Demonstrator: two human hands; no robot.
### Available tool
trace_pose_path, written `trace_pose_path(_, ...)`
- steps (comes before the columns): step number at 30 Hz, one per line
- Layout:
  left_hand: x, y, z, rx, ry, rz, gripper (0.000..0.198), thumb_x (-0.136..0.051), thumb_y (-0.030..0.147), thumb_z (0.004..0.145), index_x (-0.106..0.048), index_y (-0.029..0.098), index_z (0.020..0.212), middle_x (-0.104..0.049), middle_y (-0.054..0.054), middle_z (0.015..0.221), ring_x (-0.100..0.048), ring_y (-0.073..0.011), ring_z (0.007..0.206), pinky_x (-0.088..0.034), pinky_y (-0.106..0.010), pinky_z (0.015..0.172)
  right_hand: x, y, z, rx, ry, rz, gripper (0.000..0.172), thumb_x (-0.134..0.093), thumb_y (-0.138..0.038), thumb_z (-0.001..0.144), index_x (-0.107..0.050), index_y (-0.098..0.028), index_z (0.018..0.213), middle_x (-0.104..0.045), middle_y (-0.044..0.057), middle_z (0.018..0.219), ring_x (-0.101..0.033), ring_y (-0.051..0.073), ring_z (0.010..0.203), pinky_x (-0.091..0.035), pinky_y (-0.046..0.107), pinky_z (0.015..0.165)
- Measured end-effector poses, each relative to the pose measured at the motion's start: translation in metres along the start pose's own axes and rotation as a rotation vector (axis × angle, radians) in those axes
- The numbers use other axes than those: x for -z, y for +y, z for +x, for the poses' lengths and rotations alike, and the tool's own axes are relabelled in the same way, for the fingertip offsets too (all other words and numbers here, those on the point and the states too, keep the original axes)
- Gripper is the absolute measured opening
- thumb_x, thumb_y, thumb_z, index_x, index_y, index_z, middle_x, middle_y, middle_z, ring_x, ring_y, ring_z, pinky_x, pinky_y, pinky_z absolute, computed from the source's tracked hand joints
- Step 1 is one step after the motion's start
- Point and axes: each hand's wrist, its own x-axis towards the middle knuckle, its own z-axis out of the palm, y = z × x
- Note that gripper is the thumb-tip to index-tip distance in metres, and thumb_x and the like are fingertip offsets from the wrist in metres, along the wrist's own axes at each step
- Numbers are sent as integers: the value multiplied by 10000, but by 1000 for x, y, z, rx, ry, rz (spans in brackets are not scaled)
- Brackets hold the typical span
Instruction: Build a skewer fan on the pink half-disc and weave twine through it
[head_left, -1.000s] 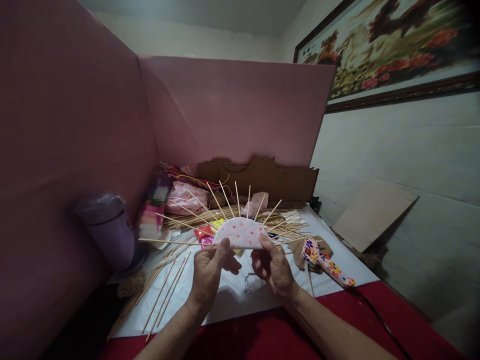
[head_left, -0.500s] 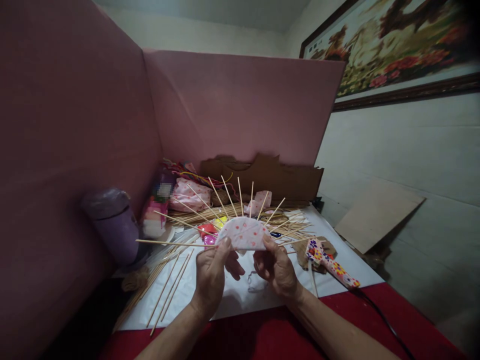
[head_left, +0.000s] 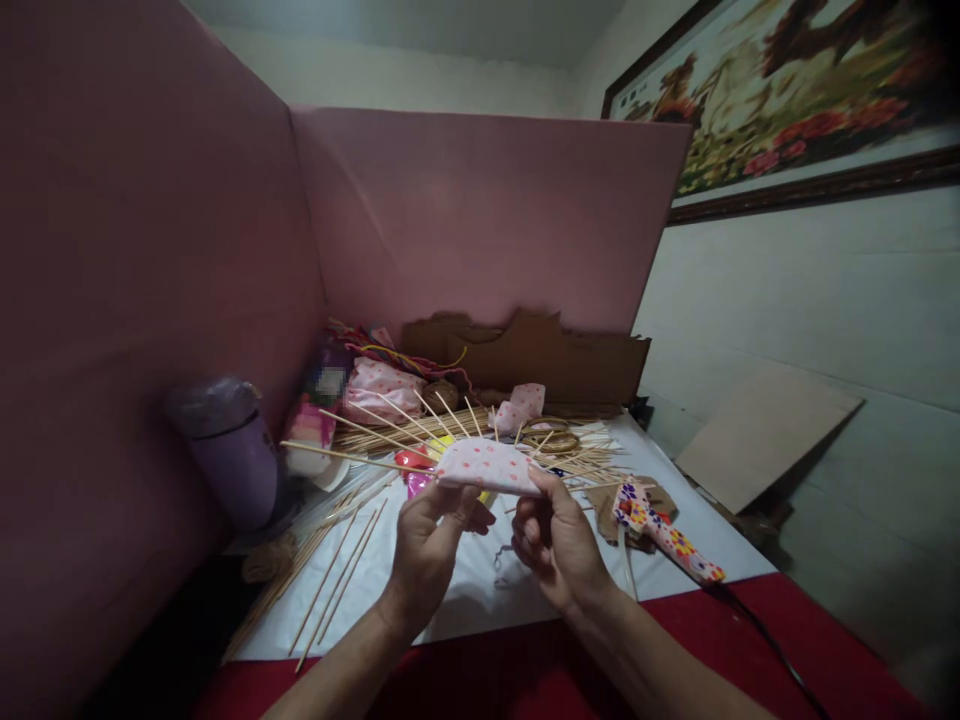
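My left hand and my right hand together hold a half-round piece covered in white cloth with pink dots. Several thin wooden skewers fan out from its far edge. The piece is tilted almost flat, its skewers pointing away from me and to the left. Each hand pinches the near edge, left at the left end, right at the right end, above a white sheet on the table.
Loose skewers lie on the sheet at left, a pile more behind. A flower-patterned glue gun with its cord rests at right. A purple tumbler, dotted cloth scraps, brown cardboard and pink boards ring the back.
The skewered piece has tipped from standing upright, fan facing me, to lying nearly flat with the skewers pointing away. Both hands kept their hold and turned with it.
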Motion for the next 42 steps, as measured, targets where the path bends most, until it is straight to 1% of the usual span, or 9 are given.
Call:
trace_pose_path(4,0,4,-1,-72,-53,34,248,-542,372,858,-659,154,855,-695,-56,689,-622,-166,602,-470,-276,600,-2,-6,-6,-48,10,39,452,-553,-436,771,-515,-142,431,-354,-58,251,-226,19,183,-140,133,230)
trace_pose_path(8,0,7,0,-96,-45,42,303,-468,359,892,-655,148,782,-703,-71,700,-614,-164,600,-467,-281,607,0,-11,-9,-89,0,52,474,-535,-449,789,-522,-137,432,-364,-55,256,-226,16,182,-140,126,226)
trace_pose_path(11,-1,6,1,-89,-35,5,328,-453,364,892,-645,146,740,-699,-70,656,-608,-164,563,-464,-278,573,3,-11,-8,-101,-1,47,476,-522,-451,801,-514,-144,437,-349,-61,251,-220,18,181,-140,125,224)
trace_pose_path(17,-3,3,2,-36,3,-50,322,-468,389,880,-621,141,741,-678,-52,571,-594,-153,494,-466,-263,518,6,-8,-4,-116,-20,39,465,-494,-429,825,-501,-153,451,-356,-61,256,-232,28,180,-157,131,220)
trace_pose_path(24,-4,6,0,-36,1,-63,317,-504,415,865,-608,125,787,-682,-50,565,-606,-145,486,-468,-247,507,6,-9,-5,-61,-35,11,433,-579,-447,748,-516,-144,444,-362,-63,253,-234,26,180,-171,129,216)
trace_pose_path(27,-2,5,2,27,3,-111,410,-482,470,860,-622,104,737,-684,-83,551,-599,-146,441,-451,-244,468,7,-8,-5,43,15,-46,410,-620,-446,708,-519,-143,451,-400,-51,268,-266,31,188,-178,127,214)
trace_pose_path(30,-1,4,5,154,17,-193,492,-462,517,840,-622,89,657,-654,-100,480,-562,-155,356,-417,-246,397,8,-7,-4,159,59,-121,379,-621,-423,713,-524,-144,476,-449,-35,299,-306,37,204,-181,123,216)
trace_pose_path(36,-2,4,7,328,46,-305,386,-475,409,787,-600,91,610,-637,-105,443,-554,-166,323,-394,-238,367,10,-7,-1,194,94,-223,385,-582,-421,747,-517,-142,490,-433,-37,292,-301,39,209,-170,126,215)
trace_pose_path(42,-3,3,7,367,71,-317,325,-482,355,748,-602,86,609,-646,-108,450,-553,-166,319,-401,-241,370,11,-9,-1,257,99,-251,329,-607,-394,719,-525,-145,521,-474,-31,334,-324,40,228,-188,130,219)
